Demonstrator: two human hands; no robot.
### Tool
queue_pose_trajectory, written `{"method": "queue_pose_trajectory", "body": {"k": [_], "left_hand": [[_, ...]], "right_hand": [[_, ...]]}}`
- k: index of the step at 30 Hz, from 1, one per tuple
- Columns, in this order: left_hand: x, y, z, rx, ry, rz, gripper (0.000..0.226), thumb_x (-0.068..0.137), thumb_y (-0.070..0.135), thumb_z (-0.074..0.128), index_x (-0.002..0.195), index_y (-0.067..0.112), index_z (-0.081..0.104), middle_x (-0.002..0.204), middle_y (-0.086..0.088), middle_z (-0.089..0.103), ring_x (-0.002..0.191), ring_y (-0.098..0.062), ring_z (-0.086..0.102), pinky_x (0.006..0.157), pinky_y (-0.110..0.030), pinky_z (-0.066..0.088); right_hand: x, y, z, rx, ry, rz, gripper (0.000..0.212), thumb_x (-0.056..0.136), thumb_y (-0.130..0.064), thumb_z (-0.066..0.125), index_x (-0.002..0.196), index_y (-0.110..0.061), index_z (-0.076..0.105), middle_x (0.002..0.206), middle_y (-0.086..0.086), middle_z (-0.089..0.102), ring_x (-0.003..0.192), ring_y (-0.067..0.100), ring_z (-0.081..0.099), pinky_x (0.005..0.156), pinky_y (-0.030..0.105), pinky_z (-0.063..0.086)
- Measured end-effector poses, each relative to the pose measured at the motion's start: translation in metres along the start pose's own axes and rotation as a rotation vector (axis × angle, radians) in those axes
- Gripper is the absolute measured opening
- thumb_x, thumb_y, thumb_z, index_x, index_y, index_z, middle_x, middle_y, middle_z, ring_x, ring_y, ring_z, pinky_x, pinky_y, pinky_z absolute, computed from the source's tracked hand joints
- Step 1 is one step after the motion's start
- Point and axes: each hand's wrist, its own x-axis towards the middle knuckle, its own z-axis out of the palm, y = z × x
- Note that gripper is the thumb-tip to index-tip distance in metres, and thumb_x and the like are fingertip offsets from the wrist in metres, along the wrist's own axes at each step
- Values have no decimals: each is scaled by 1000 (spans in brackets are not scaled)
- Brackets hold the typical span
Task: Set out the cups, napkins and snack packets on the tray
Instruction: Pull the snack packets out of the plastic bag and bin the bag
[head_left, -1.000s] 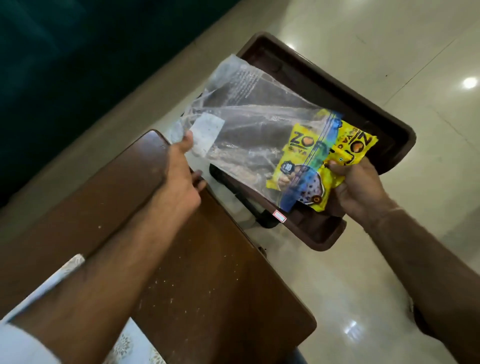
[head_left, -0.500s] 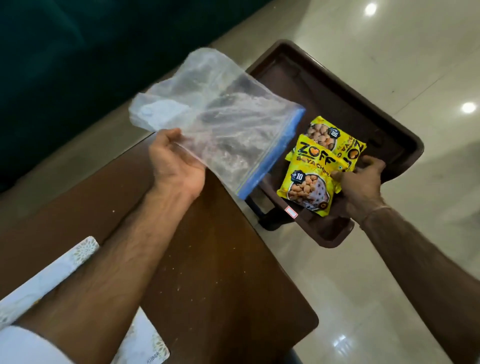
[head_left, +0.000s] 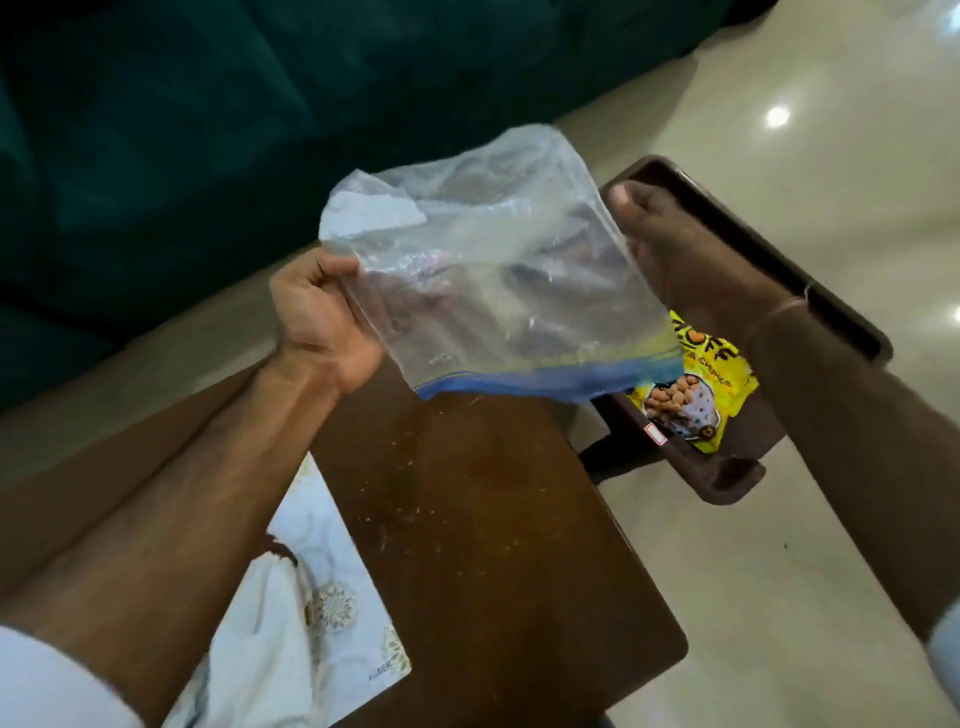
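A clear zip bag with a blue seal strip hangs in the air over the table edge. My left hand grips its left side and my right hand holds its right edge, fingers closed on the plastic. The bag looks empty. Below it, yellow snack packets lie in the dark brown tray, partly hidden by the bag and my right forearm. No cups are in view.
The tray stands to the right of a brown wooden table, over a glossy tiled floor. A white patterned mat with white cloth on it lies at the table's near left. A dark green sofa fills the back.
The yellow packets came out of the bag and now lie in the tray. My right hand let go of them and rose to take the bag's right edge. The bag has been lifted.
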Motion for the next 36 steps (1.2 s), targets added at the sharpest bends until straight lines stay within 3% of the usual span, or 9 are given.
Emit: {"method": "queue_pose_trajectory", "body": {"k": [4,9,12,16,19,21,25,31,36], "left_hand": [[-33,44,-12,171,101,46,48,91,24,41,129,5,63,125,-24,68,112,-43,66,95,-57,53],[-82,124,-31,437,278,161,35,98,26,58,126,5,59,104,-17,72,86,-24,72,77,-42,60],[-123,186,-40,592,392,307,57,92,5,66,140,18,39,101,-8,73,82,-14,72,68,-31,58],[-188,276,-43,777,392,456,36,98,6,58,127,25,49,101,-12,70,81,-14,68,72,-31,59],[-247,338,-41,904,358,524,24,102,8,50,105,20,70,103,-3,69,81,-10,60,71,-28,53],[-291,377,-41,970,336,564,22,102,10,53,102,17,74,97,4,68,82,-9,58,80,-32,51],[-373,444,-46,1206,321,605,9,89,16,73,96,22,75,90,7,70,78,2,63,80,-26,53],[-468,510,-35,1700,380,767,41,79,37,81,116,26,66,149,-1,39,137,-21,35,115,-46,28],[-517,536,-11,1751,92,532,51,79,37,76,127,33,59,118,11,67,107,-10,64,89,-27,50]], "right_hand": [[-8,-24,62,-143,-129,-103,79,86,10,65,150,-23,32,77,5,74,71,19,71,63,35,60],[-31,-72,153,-262,-130,-238,65,92,8,57,142,-33,47,96,4,74,71,16,68,63,41,62],[-53,-110,209,-376,-162,-281,71,96,6,52,147,-42,40,82,2,74,57,16,66,53,40,61],[-96,-169,290,-564,-206,-392,61,100,-2,51,147,-41,41,69,7,65,46,15,57,47,28,51],[-139,-212,352,-668,-216,-467,31,99,-19,61,129,-24,66,89,2,66,65,6,60,61,22,53],[-173,-242,391,-803,-266,-480,42,87,-31,76,127,-22,68,107,-2,70,90,5,66,77,11,52],[-224,-288,462,-1137,-178,-642,34,75,-25,87,106,-16,77,86,-9,64,82,11,64,74,7,45],[-283,-345,556,-1299,-144,-907,15,83,-20,79,97,-14,77,105,2,45,99,19,50,99,37,45],[-328,-390,632,-1298,-380,-1142,19,82,-22,80,101,-19,75,118,0,44,117,24,48,107,40,41]]}}
